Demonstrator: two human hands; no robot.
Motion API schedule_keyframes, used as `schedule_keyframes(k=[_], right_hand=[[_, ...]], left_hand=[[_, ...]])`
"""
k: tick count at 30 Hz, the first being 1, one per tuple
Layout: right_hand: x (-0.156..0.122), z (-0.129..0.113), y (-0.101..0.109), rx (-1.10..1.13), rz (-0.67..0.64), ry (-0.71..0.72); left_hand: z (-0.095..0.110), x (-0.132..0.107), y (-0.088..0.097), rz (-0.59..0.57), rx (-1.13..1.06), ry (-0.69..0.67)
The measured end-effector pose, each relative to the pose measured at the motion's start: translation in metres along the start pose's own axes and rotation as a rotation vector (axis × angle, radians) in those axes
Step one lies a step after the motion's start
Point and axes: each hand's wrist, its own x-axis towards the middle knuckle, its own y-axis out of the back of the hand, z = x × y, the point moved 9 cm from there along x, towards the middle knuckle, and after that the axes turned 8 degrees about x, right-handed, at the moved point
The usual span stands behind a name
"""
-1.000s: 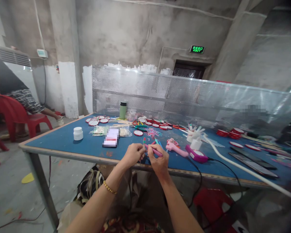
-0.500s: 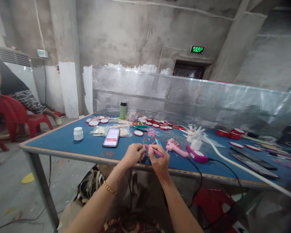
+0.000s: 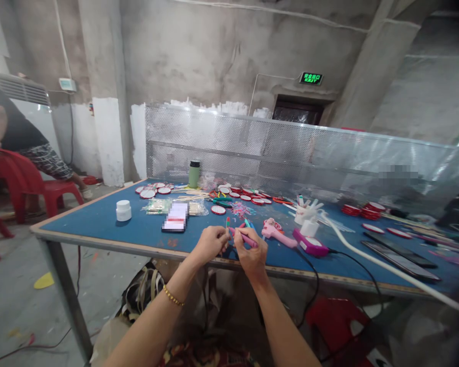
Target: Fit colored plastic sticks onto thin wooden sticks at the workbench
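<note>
At the near edge of the table (image 3: 92, 221), the left hand (image 3: 212, 242) pinches a stick (image 3: 228, 223), its red and green end upright above the bent fingers. Just to the right, the right hand (image 3: 252, 253) has its fingers closed round a pink pen (image 3: 248, 238) slanting left toward the stick; whether they touch, I cannot tell. Right of the hands lie a purple box (image 3: 309, 243) and a pink tool (image 3: 277, 233). Farther left are a phone (image 3: 175, 216) and a white jar (image 3: 123, 210). Beyond come discs (image 3: 218, 209), a green bottle (image 3: 194, 176), then a mesh screen (image 3: 214, 137).
</note>
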Motion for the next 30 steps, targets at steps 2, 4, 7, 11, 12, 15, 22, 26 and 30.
schedule_keyframes(k=[2,4,7,11,12,15,22,26,30], right_hand=[[-0.0003,0.0004,0.0003,-0.007,0.003,0.002],[-0.0008,0.0015,0.0002,-0.008,0.003,-0.005],[-0.0011,0.0025,0.0005,0.0,0.009,-0.013],[-0.0007,0.0002,-0.0002,0.006,0.004,0.004],[-0.0006,-0.0004,-0.0002,0.008,0.005,0.007],[-0.0006,-0.0009,-0.0004,0.009,0.005,0.009],[-0.0009,0.0009,-0.0016,0.005,-0.001,0.005],[0.0001,-0.0019,-0.0016,-0.01,-0.005,0.019],[0.0003,-0.003,-0.0004,-0.017,0.004,0.023]], left_hand=[[-0.0004,0.0,-0.0005,-0.005,-0.004,0.002],[-0.001,0.0003,-0.0005,-0.003,-0.003,0.0],[-0.0021,0.0008,0.0,0.003,0.0,-0.002],[-0.0021,0.0006,0.0001,0.0,-0.007,0.0],[-0.0017,0.0004,0.0001,-0.002,-0.006,-0.003],[-0.0009,-0.0001,0.0003,-0.002,0.004,-0.011],[-0.0008,0.0005,0.0009,0.0,-0.013,-0.015],[-0.0013,0.001,0.0003,0.002,-0.011,-0.013],[-0.0012,0.001,0.0002,0.008,-0.007,-0.017]])
